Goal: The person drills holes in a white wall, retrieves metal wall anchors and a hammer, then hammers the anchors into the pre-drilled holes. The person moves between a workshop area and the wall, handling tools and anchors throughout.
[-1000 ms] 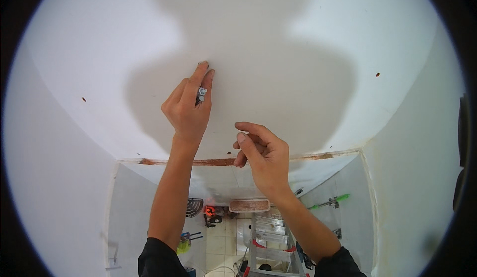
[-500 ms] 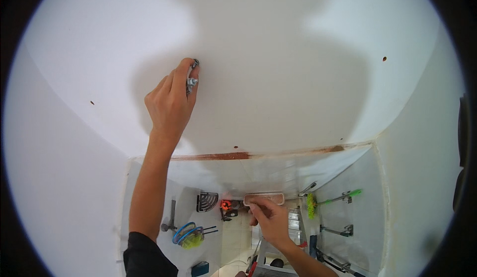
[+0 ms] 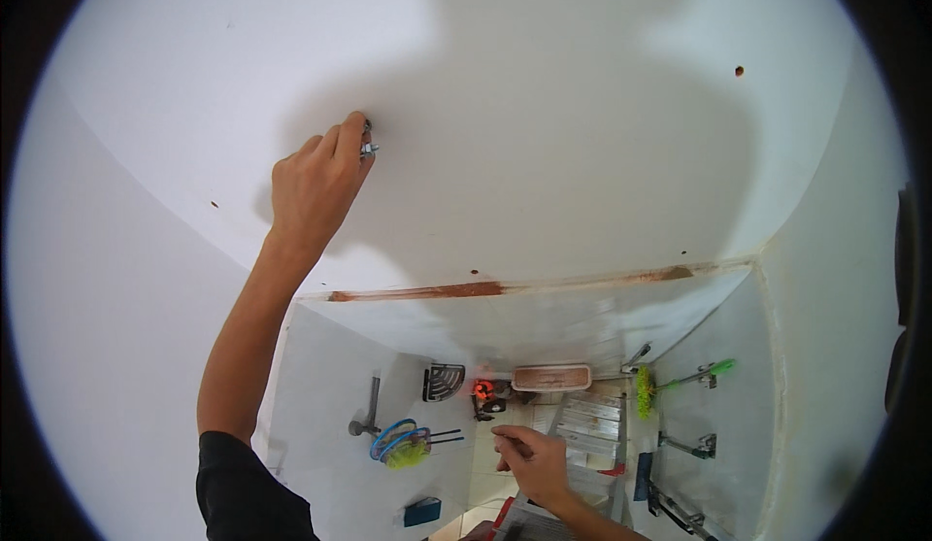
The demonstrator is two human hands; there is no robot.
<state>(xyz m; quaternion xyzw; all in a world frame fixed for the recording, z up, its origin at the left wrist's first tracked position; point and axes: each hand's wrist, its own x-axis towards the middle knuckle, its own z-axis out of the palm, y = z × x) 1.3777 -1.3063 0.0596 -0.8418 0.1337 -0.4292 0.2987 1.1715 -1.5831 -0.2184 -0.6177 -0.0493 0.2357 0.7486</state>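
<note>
Up by the white wall (image 3: 563,152), the left hand (image 3: 316,180) has its fingers closed around small metal bolts (image 3: 368,150), likely stiff, light, slippery, best pinched mid-shank; the right hand (image 3: 536,463) hangs half-curled, contents unclear.

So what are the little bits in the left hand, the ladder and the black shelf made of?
Little bits: likely metal, perhaps plated steel; they look silvery and shiny, though the left hand mostly hides them.
Ladder: probably bare aluminium, from its silver-grey steps.
Black shelf: plastic or painted metal; the dark, even colour leaves it open.
</note>
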